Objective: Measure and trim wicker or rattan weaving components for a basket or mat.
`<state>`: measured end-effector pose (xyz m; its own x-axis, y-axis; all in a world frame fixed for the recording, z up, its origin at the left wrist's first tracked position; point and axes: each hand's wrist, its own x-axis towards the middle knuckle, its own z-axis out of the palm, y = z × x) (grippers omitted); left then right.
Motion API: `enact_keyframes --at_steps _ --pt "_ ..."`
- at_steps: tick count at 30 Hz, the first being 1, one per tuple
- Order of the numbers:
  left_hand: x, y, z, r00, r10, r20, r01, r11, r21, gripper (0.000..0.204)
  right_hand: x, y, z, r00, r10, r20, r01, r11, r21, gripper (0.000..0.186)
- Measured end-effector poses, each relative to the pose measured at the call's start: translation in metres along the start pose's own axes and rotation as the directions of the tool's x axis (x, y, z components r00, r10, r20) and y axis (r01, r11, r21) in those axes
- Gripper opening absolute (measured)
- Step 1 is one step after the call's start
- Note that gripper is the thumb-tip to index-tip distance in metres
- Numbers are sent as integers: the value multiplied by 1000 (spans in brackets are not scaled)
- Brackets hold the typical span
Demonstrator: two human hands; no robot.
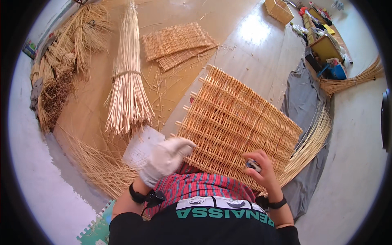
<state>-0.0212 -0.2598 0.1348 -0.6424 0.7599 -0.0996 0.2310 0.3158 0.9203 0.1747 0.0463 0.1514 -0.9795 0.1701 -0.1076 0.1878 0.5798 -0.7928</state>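
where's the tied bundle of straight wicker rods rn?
Head view, upper left: the tied bundle of wicker rods lies on the brown floor mat, left of the stacked small woven mats and up-left of the woven panel on the person's lap.

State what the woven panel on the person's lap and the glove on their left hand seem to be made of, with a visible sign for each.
Woven panel: probably wicker or split cane, matt pale straw colour; thin round strands interlace over thicker protruding rods. Glove on the left hand: apparently soft white fabric, perhaps cotton; it creases and looks dull, not glossy.
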Motion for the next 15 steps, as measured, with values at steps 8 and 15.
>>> enact_keyframes --at_steps 8,15 --pt "-3 0 55 785 -277 554 514 790 -333 24 33 -45 64 892 -310 329 358 929 -96 80" --pt "-30 -20 40 840 -280 464 513 689 -513 26 -3 -30 43 958 43 283 22 975 -223 68"
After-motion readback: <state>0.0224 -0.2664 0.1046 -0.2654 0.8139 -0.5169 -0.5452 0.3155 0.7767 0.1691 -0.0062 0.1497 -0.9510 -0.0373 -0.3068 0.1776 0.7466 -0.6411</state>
